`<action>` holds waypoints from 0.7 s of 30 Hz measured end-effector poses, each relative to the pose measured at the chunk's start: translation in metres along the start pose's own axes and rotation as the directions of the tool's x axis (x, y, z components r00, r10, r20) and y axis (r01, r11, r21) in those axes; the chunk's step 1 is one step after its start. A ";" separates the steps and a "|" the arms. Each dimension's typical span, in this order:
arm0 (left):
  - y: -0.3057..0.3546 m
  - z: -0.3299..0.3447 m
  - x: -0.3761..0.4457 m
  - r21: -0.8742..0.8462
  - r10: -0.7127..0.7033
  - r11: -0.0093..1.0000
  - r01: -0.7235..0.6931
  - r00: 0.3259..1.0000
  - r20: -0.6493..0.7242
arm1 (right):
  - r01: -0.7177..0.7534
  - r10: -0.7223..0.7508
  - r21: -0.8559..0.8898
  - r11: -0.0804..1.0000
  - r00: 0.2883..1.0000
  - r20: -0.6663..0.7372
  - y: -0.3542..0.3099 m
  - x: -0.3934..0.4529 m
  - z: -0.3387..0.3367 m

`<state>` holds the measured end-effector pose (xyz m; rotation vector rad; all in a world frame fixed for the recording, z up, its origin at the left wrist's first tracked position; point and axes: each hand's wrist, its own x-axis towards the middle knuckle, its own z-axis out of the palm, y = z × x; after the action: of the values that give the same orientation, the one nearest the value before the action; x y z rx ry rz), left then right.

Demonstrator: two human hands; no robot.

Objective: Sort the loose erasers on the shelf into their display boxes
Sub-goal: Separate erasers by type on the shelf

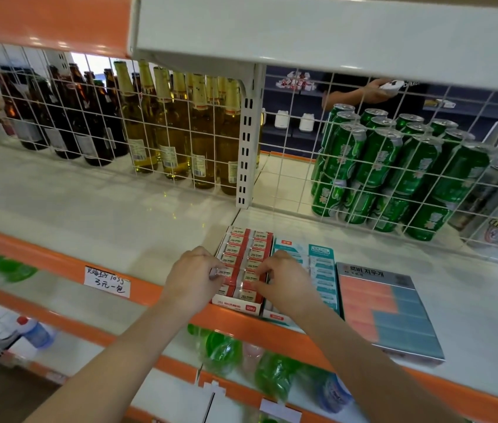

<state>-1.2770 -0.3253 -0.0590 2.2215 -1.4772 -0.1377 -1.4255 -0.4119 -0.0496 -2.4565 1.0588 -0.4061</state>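
A red and white display box [235, 306] stands at the shelf's front edge, filled with two rows of red-sleeved erasers [249, 245]. My left hand [194, 277] pinches one eraser in the left row near the front. My right hand [284, 280] pinches an eraser in the right row beside it. Right of this box stands a teal and white display box [321, 264] of teal erasers, partly hidden by my right hand. Further right lies a grey box [385, 306] with pink and blue erasers.
A white wire grid [180, 138] backs the shelf [104, 203], with glass bottles [168, 126] and green cans [388, 172] behind it. A handwritten price tag [107, 281] hangs on the orange shelf lip. Green bottles [226, 349] lie on the shelf below. A person's arm [360, 93] shows beyond the grid.
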 end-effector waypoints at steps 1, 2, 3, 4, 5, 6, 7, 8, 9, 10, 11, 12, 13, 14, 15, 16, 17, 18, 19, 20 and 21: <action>0.002 0.000 -0.001 0.006 0.001 1.000 -0.001 1.000 -0.003 | -0.004 0.004 0.017 1.000 1.000 -0.002 0.001 0.000 0.000; 0.006 0.000 -0.001 0.002 0.006 1.000 -0.006 1.000 -0.010 | -0.012 0.012 0.042 0.999 1.000 -0.004 0.002 -0.001 -0.001; 0.010 0.000 -0.002 -0.013 0.012 1.000 -0.012 1.000 -0.021 | -0.022 0.023 0.069 0.997 1.000 -0.008 0.003 -0.001 -0.003; 0.014 0.001 -0.002 -0.039 0.017 0.999 -0.018 0.999 -0.030 | -0.034 0.035 0.092 0.995 0.999 -0.010 0.006 -0.003 -0.005; 0.019 0.001 -0.002 -0.072 0.022 0.997 -0.024 0.999 -0.034 | -0.044 0.046 0.109 0.993 0.999 -0.011 0.009 -0.005 -0.009; 0.024 0.002 -0.002 -0.108 0.029 0.994 -0.032 0.999 -0.033 | -0.054 0.055 0.119 0.992 0.998 -0.008 0.014 -0.007 -0.013; 0.029 0.003 -0.002 -0.143 0.037 0.989 -0.040 0.999 -0.028 | -0.063 0.063 0.120 0.991 0.998 -0.002 0.020 -0.010 -0.018; 0.036 0.004 -0.001 -0.172 0.043 0.984 -0.046 0.999 -0.019 | -0.075 0.075 0.114 0.991 0.997 0.004 0.027 -0.014 -0.023; 0.042 0.006 0.000 -0.189 0.047 0.981 -0.047 0.999 -0.004 | -0.090 0.090 0.104 0.990 0.996 0.004 0.035 -0.018 -0.029; 0.049 0.007 0.001 -0.195 0.053 0.980 -0.048 0.998 0.017 | -0.108 0.109 0.096 0.989 0.994 -0.003 0.044 -0.022 -0.035; 0.056 0.009 0.002 -0.192 0.062 0.980 -0.053 0.997 0.045 | -0.127 0.129 0.090 0.988 0.992 -0.017 0.053 -0.027 -0.041; 0.065 0.011 0.003 -0.185 0.079 0.981 -0.064 0.994 0.074 | -0.146 0.149 0.081 0.986 0.988 -0.034 0.063 -0.033 -0.048; 0.073 0.014 0.003 -0.180 0.101 0.980 -0.080 0.989 0.107 | -0.167 0.171 0.070 0.983 0.984 -0.056 0.073 -0.038 -0.055; 0.083 0.017 0.003 -0.180 0.126 0.979 -0.100 0.982 0.144 | -0.190 0.195 0.065 0.980 0.977 -0.081 0.083 -0.044 -0.062; 0.093 0.020 0.003 -0.180 0.153 0.976 -0.121 0.972 0.179 | -0.215 0.221 0.069 0.974 0.970 -0.102 0.094 -0.051 -0.069; 0.104 0.024 0.004 -0.181 0.182 0.973 -0.145 0.961 0.207 | -0.237 0.245 0.074 0.969 0.962 -0.118 0.104 -0.058 -0.078; 0.115 0.028 0.004 -0.177 0.209 0.969 -0.171 0.950 0.230 | -0.257 0.264 0.071 0.964 0.956 -0.127 0.114 -0.065 -0.085; 0.128 0.032 0.005 -0.164 0.236 0.966 -0.199 0.939 0.251 | -0.274 0.281 0.062 0.960 0.950 -0.136 0.125 -0.073 -0.093; 0.140 0.037 0.006 -0.143 0.257 0.964 -0.225 0.927 0.273 | -0.289 0.294 0.054 0.956 0.944 -0.151 0.135 -0.082 -0.101; 0.153 0.042 0.007 -0.126 0.280 0.959 -0.253 0.914 0.293 | -0.306 0.309 0.046 0.951 0.936 -0.167 0.146 -0.090 -0.109; 0.167 0.047 0.008 -0.117 0.303 0.953 -0.280 0.901 0.311 | -0.324 0.324 0.032 0.946 0.928 -0.182 0.157 -0.100 -0.117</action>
<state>-1.4307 -0.4002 -0.0276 1.9596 -1.9329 -0.4700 -1.6380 -0.4658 -0.0362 -2.2171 1.5118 -0.5327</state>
